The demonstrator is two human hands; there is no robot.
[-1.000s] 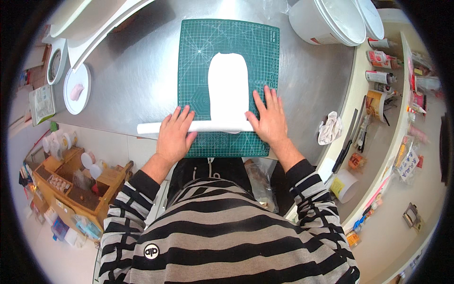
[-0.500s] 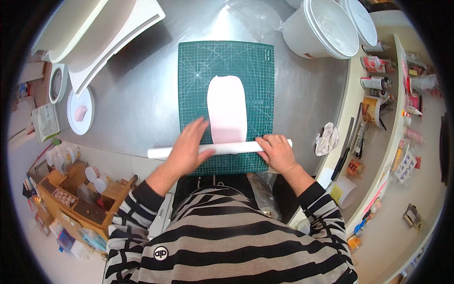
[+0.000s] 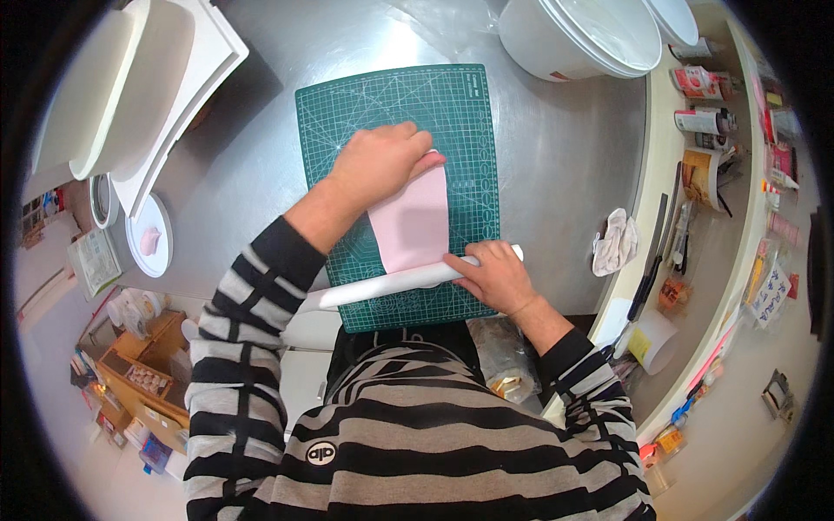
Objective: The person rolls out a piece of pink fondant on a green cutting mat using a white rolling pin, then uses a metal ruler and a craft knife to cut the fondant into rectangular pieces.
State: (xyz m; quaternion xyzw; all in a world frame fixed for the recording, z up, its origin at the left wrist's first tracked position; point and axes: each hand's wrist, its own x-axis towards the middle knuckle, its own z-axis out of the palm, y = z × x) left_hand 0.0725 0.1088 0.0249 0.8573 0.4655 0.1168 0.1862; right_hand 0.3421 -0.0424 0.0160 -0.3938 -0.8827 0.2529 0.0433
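A long, smooth pink fondant sheet [image 3: 415, 221] lies rolled out on a green cutting mat [image 3: 469, 139] marked with a white grid. My left hand [image 3: 382, 162] reaches over its far end, closed with the fingers curled, and pinches the edge there; the hand hides that end. Across the sheet's near end lies a white rolling pin [image 3: 382, 286], slanting so that its right end is farther from me. My right hand [image 3: 497, 276] is wrapped round the pin near that right end, its thumb along the pin beside the sheet.
The mat rests on a metal table [image 3: 556, 174]. A white plate [image 3: 149, 234] with a small pink lump stands at the left, near a large white curved object [image 3: 187, 95]. White buckets [image 3: 573, 39] stand far right, a crumpled cloth [image 3: 615, 243] at the right edge, beside a shelf of tools.
My left hand has left the rolling pin and moved away from me to the sheet's far end, closing on it. The pin has tilted, its left end nearer me. My right hand stays on it.
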